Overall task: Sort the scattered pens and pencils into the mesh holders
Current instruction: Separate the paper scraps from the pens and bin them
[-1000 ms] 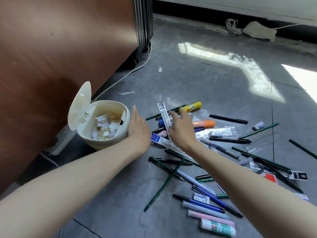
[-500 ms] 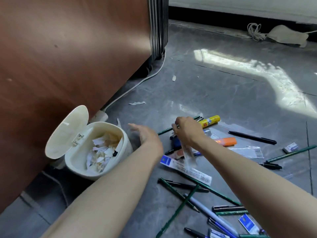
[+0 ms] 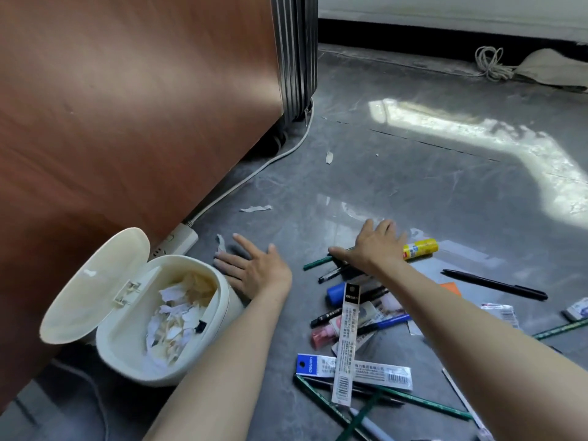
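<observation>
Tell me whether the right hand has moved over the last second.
Yes. The right hand has gone forward, away from the person: it was nearer than the glue stick and now lies level with it, on its left.

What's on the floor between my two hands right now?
Head view: bare grey floor between left hand and right hand, except the end of a green pencil.

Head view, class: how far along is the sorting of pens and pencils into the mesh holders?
Done: nothing visible; no mesh holder is in view. In hand: nothing; the left hand lies open beside the bin, the right hand spreads open over the pile by the yellow glue stick. Left: everything, including the black pen and green pencil.
</observation>
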`<act>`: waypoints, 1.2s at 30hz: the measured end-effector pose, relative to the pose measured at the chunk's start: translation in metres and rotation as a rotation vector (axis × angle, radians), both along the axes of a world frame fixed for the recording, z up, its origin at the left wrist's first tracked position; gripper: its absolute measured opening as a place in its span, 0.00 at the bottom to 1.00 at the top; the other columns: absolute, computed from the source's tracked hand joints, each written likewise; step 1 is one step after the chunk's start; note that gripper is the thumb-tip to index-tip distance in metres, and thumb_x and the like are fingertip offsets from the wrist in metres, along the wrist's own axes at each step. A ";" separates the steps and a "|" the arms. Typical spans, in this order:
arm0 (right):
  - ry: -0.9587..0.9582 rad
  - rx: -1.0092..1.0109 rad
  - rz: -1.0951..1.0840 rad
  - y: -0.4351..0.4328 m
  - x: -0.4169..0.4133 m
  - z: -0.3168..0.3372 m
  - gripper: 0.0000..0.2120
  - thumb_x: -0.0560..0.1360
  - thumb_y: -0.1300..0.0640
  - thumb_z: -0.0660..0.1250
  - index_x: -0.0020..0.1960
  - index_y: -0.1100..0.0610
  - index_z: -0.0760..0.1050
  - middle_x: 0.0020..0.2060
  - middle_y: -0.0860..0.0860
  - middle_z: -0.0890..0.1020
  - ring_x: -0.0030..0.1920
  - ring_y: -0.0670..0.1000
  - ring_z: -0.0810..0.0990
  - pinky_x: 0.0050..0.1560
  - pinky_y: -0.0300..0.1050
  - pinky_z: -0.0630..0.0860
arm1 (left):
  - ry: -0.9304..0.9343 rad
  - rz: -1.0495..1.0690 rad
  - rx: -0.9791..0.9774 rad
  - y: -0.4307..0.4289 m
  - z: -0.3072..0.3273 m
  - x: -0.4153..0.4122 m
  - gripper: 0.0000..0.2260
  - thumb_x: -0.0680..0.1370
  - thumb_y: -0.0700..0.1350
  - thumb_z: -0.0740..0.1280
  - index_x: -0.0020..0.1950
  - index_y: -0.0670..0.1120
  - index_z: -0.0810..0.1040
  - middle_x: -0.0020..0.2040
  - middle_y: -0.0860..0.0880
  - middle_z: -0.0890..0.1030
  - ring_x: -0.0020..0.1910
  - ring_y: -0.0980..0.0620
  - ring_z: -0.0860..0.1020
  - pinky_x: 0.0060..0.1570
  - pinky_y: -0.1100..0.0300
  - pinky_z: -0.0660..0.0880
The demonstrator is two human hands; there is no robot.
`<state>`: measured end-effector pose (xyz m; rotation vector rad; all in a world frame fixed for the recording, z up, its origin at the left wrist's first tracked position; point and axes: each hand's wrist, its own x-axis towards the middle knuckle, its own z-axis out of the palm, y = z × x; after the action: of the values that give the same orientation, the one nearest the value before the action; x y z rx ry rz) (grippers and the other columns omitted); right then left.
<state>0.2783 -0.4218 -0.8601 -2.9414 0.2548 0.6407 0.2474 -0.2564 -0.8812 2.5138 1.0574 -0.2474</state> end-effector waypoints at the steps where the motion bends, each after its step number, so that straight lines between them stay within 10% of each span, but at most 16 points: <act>1: 0.053 0.006 -0.023 -0.002 0.006 0.004 0.56 0.67 0.27 0.62 0.77 0.63 0.42 0.74 0.68 0.47 0.75 0.64 0.44 0.73 0.61 0.46 | -0.059 -0.065 -0.021 -0.003 -0.001 0.006 0.30 0.82 0.56 0.48 0.76 0.47 0.37 0.77 0.38 0.41 0.75 0.41 0.40 0.72 0.44 0.41; 5: 0.203 -0.139 0.057 0.008 0.025 0.014 0.59 0.65 0.31 0.69 0.76 0.66 0.42 0.74 0.67 0.49 0.74 0.69 0.47 0.72 0.59 0.50 | -0.257 -0.499 -0.137 -0.033 0.002 0.034 0.25 0.83 0.51 0.48 0.77 0.47 0.45 0.78 0.47 0.51 0.77 0.50 0.47 0.73 0.52 0.43; 12: 0.191 -0.217 0.139 0.014 0.038 0.013 0.49 0.60 0.31 0.72 0.70 0.58 0.64 0.68 0.56 0.68 0.65 0.64 0.69 0.65 0.55 0.62 | -0.115 -0.203 0.031 0.009 -0.007 0.082 0.26 0.82 0.55 0.47 0.77 0.45 0.49 0.78 0.47 0.45 0.76 0.48 0.43 0.73 0.45 0.43; 20: 0.155 -0.185 0.059 0.013 0.024 0.013 0.60 0.64 0.32 0.71 0.75 0.68 0.44 0.72 0.68 0.59 0.73 0.69 0.53 0.68 0.56 0.58 | -0.097 -0.907 -0.136 -0.057 0.010 0.095 0.24 0.83 0.52 0.46 0.78 0.48 0.47 0.78 0.50 0.49 0.76 0.53 0.46 0.74 0.50 0.42; 36: 0.164 -0.060 0.038 0.010 0.027 0.031 0.59 0.65 0.39 0.74 0.75 0.69 0.42 0.73 0.70 0.52 0.73 0.71 0.50 0.74 0.60 0.48 | 0.021 -0.926 -0.063 -0.091 0.005 0.220 0.25 0.83 0.53 0.46 0.78 0.45 0.47 0.78 0.51 0.43 0.76 0.53 0.42 0.73 0.46 0.41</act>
<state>0.3051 -0.4120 -0.8290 -2.9600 0.2385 0.8967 0.4673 -0.3471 -0.8762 2.7556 -0.1821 -0.5394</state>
